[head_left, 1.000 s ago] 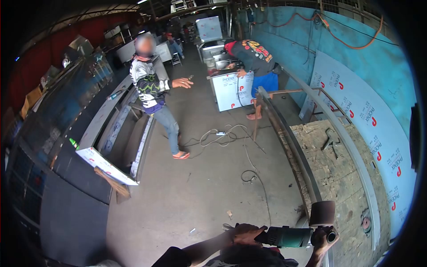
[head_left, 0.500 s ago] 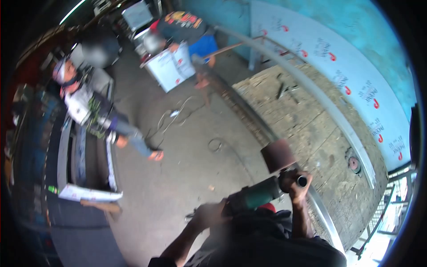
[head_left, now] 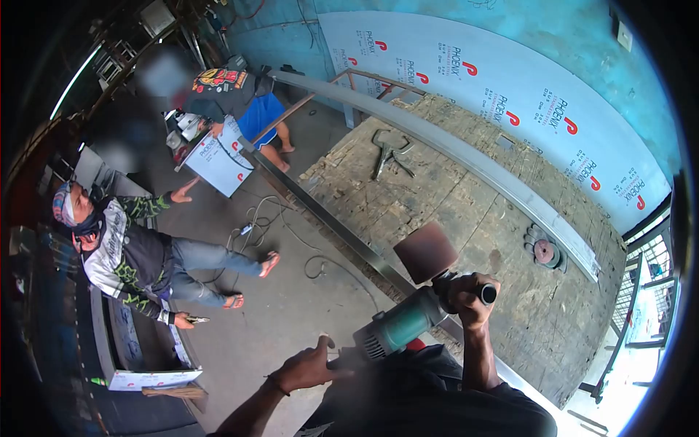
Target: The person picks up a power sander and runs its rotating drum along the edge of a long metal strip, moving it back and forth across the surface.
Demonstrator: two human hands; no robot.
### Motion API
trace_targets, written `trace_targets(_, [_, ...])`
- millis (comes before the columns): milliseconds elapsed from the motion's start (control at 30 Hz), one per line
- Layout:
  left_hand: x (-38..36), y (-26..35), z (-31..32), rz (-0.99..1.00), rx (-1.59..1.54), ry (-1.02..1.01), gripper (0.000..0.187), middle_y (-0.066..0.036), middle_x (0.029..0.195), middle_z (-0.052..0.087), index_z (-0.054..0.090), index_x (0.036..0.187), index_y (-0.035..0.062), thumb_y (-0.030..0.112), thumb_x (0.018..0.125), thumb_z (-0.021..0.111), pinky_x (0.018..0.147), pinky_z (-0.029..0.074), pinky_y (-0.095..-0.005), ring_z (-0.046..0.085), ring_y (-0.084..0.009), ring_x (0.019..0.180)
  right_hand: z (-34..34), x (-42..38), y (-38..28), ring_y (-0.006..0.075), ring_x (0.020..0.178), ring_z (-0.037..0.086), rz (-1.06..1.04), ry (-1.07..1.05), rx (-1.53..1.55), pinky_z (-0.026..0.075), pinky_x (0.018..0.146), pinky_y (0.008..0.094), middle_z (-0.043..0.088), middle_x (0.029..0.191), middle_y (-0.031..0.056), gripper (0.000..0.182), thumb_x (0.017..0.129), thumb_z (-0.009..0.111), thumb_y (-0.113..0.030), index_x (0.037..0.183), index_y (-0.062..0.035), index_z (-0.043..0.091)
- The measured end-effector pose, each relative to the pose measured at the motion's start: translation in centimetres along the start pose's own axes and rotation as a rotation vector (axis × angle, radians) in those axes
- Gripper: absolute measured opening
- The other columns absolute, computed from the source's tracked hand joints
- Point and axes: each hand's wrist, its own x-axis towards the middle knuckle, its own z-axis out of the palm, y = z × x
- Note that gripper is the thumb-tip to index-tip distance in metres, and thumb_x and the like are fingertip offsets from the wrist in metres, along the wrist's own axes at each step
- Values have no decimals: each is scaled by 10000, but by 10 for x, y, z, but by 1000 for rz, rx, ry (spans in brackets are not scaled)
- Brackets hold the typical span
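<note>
A green power tool [head_left: 404,326] with a wide brown abrasive drum [head_left: 426,253] is held above the near edge of the worktable. My right hand [head_left: 473,300] is wrapped round its front handle, beside the drum. Behind the motor housing, my left hand [head_left: 306,368] has its fingers apart; a blur covers the fingertips and the tool's rear end, so any contact there is unclear.
On the wooden worktable [head_left: 502,218] are locking pliers [head_left: 389,154], a long metal channel [head_left: 444,142] and a disc [head_left: 545,251]. A person [head_left: 138,251] stands left; another person [head_left: 255,102] bends over a printed panel [head_left: 218,160]. Cables [head_left: 317,266] lie on the floor.
The view has shifted towards the table. My left hand has opened at the tool's rear. The person on the left now has an arm stretched towards the panel.
</note>
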Motion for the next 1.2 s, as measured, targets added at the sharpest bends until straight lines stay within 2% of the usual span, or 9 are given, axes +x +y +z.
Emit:
trace_targets(33, [12,8,-6,-2,3,0,681,-138,687,653,513,1109,-10,602,830,617,639,515,-416,675,-312,682,-9,6,0,162,430,508,0,2,2,396,427,292,546,522,91,245,634,648,-172,585,34,526])
trace_targets(133, [56,10,-6,80,-159,-638,572,-17,623,568,578,732,33,589,861,612,532,460,-270,576,-102,570,-36,18,0,170,369,370,-121,51,187,319,376,319,410,473,72,203,656,582,-78,571,-18,408])
trace_targets(233, [83,33,-26,190,-393,-874,471,-30,622,577,577,792,23,479,875,656,526,458,-271,593,-123,569,-70,23,-2,150,395,374,-185,54,273,332,416,305,403,496,53,184,694,574,-89,623,-56,407])
trace_targets(300, [99,41,-27,52,-528,-932,365,-77,655,614,569,869,-9,342,889,669,524,470,-268,620,-158,565,-83,26,-9,165,392,393,-213,130,308,357,413,313,430,494,66,207,690,615,-95,617,-33,431])
trace_targets(767, [126,110,3,4,-474,-863,441,-35,652,561,538,941,21,414,844,712,448,465,-247,565,-103,503,-179,-2,14,123,453,370,-126,321,380,340,474,283,399,546,34,205,774,554,-144,661,-79,397])
trace_targets(1000, [195,52,-14,-115,-727,-799,587,-115,869,693,601,1097,19,547,983,370,587,536,-299,661,-165,676,-168,-2,-4,132,480,360,-269,132,135,302,499,293,380,567,24,198,784,581,-141,696,-76,416])
trace_targets(1067, [230,8,-13,-133,-613,-448,468,-113,927,699,592,1130,31,438,967,428,677,543,-355,666,-177,768,-164,3,-21,132,481,360,-272,124,113,300,501,294,381,563,24,199,788,580,-141,696,-77,416])
trace_targets(1133, [274,-47,-14,-90,-222,-254,346,-112,885,691,579,1163,31,248,925,454,560,518,-290,644,-157,692,-169,6,-28,136,483,364,-306,108,59,305,502,297,386,551,25,209,797,580,-144,694,-79,411])
trace_targets(1200, [373,-154,23,415,732,-149,496,-106,739,675,497,1330,36,140,845,489,505,513,-317,647,-183,616,-166,12,-36,132,469,381,-324,136,39,322,475,298,399,543,31,227,775,595,-152,668,-69,412])
